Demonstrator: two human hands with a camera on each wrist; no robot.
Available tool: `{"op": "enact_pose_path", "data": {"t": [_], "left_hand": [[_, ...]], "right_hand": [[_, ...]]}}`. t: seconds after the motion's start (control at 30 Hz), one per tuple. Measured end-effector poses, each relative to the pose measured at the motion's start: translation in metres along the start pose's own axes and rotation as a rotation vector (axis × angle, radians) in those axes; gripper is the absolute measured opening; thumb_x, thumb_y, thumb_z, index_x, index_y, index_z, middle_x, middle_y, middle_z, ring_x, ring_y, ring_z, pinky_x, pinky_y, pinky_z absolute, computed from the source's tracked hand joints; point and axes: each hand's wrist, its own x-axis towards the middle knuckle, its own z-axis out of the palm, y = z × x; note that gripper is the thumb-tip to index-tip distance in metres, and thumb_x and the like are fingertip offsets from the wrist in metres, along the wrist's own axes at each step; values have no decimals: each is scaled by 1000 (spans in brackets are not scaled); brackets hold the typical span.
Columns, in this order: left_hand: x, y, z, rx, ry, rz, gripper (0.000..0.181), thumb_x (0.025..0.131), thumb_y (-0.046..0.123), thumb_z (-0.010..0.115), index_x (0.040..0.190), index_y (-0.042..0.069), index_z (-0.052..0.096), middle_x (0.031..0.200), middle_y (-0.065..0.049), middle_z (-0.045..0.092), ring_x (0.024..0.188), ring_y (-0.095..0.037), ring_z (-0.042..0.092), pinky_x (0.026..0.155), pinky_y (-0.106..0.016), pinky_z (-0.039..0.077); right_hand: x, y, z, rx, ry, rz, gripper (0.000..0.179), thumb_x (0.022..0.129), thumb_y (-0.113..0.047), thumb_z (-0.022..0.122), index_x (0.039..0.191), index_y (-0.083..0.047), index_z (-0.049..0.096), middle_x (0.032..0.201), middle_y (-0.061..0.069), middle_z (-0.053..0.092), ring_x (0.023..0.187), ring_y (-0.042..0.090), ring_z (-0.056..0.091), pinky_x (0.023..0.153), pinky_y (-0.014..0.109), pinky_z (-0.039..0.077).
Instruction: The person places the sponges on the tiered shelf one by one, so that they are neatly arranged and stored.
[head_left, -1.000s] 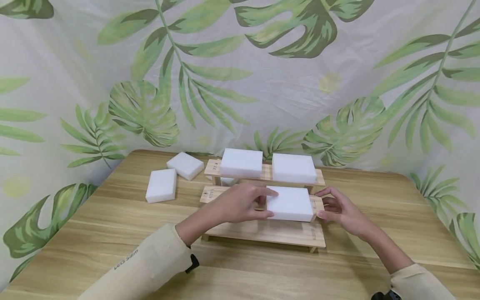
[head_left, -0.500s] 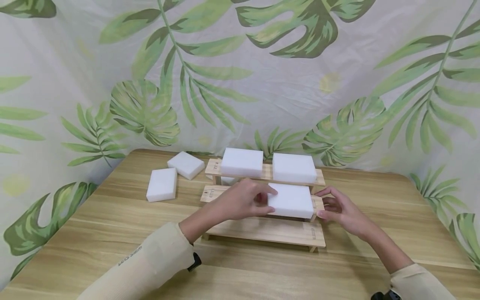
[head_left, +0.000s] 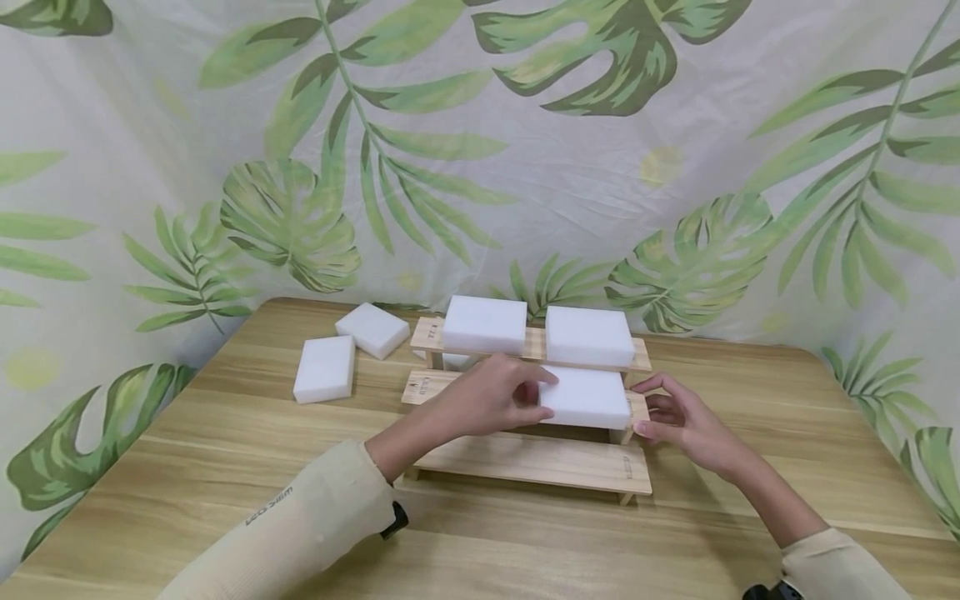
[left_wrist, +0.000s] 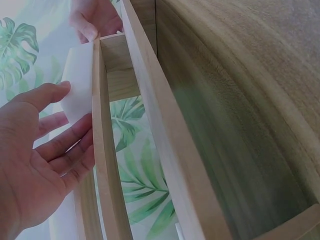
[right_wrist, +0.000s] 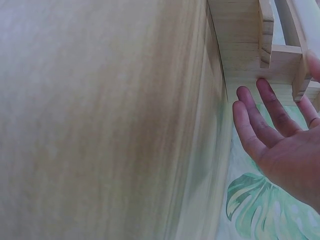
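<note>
A white foam block (head_left: 588,393) lies on the middle tier of a stepped wooden rack (head_left: 525,463), toward its right end. My left hand (head_left: 489,400) pinches the block's left end, index finger on top and thumb at the front. From the left wrist camera, the thumb overlaps the block (left_wrist: 80,87) and the other fingers lie close along the board's edge. At the right end of that tier, my right hand (head_left: 688,427) holds the board's end between thumb and index finger. Its remaining fingers (right_wrist: 275,110) spread beside the rack's side in the right wrist view.
Two more white blocks, a left one (head_left: 483,323) and a right one (head_left: 590,335), sit on the top tier. On the wooden table (head_left: 187,467), two blocks lie to the left, one nearer (head_left: 325,369) and one farther (head_left: 372,330). Another white piece (head_left: 455,362) shows partly behind the rack.
The left hand has shifted the block slightly back and to the right on the middle tier, baring a strip along its front. My right hand has stayed at the board's end.
</note>
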Motion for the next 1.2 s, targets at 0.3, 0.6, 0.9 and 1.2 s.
{"op": "enact_pose_path", "data": {"t": [0.3, 0.6, 0.9, 1.2], "left_hand": [[2, -1, 0, 9, -20, -23, 32, 92, 18, 81, 119, 2, 75, 80, 0, 72, 73, -11, 64, 72, -20, 52], [3, 0, -1, 24, -23, -14, 32, 92, 17, 80, 119, 1, 74, 81, 0, 71, 74, -11, 65, 73, -20, 52], [4, -1, 0, 11, -13, -11, 32, 92, 16, 80, 119, 1, 74, 80, -1, 71, 74, -12, 65, 72, -22, 53], [5, -1, 0, 7, -21, -16, 31, 92, 16, 80, 119, 1, 74, 80, -1, 71, 74, -12, 65, 72, -20, 52]], "right_hand": [[0, 0, 0, 0, -3, -2, 43, 99, -2, 67, 133, 9, 44, 115, 25, 65, 99, 11, 68, 81, 40, 61], [0, 0, 0, -7, 1, -2, 43, 99, -3, 67, 133, 8, 45, 121, 27, 63, 102, 11, 67, 81, 40, 61], [0, 0, 0, -4, -1, -8, 42, 99, -3, 67, 133, 8, 45, 116, 25, 65, 99, 12, 68, 80, 40, 61], [0, 0, 0, 1, -2, -10, 43, 99, -2, 67, 133, 9, 44, 115, 25, 65, 99, 12, 68, 81, 40, 61]]}}
